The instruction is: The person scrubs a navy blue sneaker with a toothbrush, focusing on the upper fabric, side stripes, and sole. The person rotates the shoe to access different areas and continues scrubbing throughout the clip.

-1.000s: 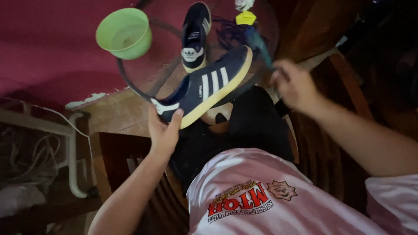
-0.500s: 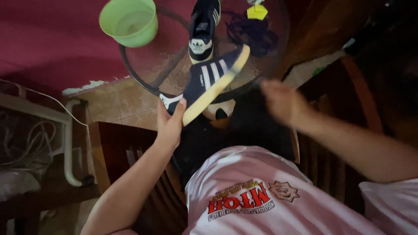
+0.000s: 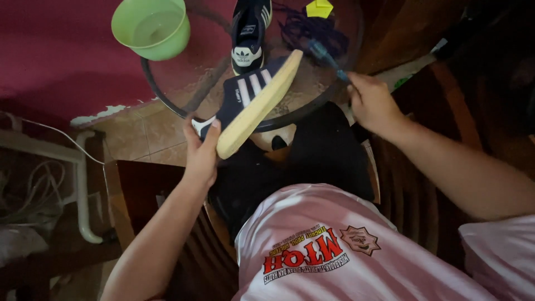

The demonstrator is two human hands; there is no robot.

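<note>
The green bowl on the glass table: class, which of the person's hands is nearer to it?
Left. The left hand holds the shoe below the green bowl; the right hand, gripping a brush, is farther away.

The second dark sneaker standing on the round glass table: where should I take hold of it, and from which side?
Probably by the heel collar of the second dark sneaker, coming from the near side. It stands upright on the round glass table, its heel facing the person and its opening upward. The left hand holds the striped navy sneaker; the right hand holds a blue brush.
</note>
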